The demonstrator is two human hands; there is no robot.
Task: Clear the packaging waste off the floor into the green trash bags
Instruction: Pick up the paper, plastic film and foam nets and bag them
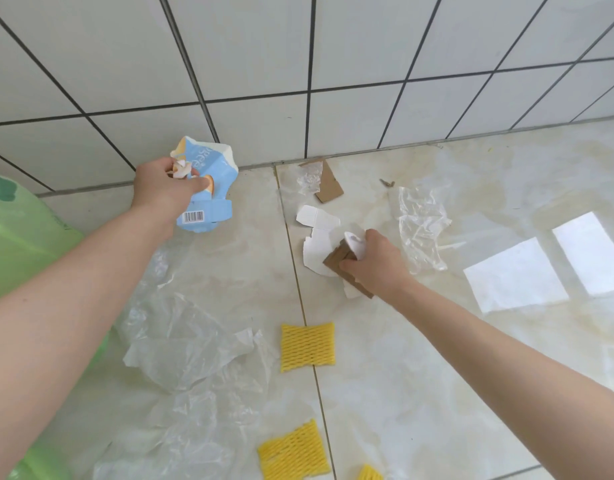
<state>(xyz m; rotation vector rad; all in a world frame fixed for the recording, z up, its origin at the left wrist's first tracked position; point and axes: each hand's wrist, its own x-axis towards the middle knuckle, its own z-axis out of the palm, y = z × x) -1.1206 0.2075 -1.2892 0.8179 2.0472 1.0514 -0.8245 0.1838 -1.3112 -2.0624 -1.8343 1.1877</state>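
Spilling offscreen left: green trash bag [18, 244]

Glossy cream tiled floor [419, 375] strewn with packaging waste.
On it lie crumpled clear plastic sheets [180, 344], another clear sheet [421, 230], three yellow foam nets [307, 347], a brown cardboard scrap [329, 185] by the wall, and torn white card [316, 220].

Foam nets [307, 347] right of plastic sheet [191, 344]
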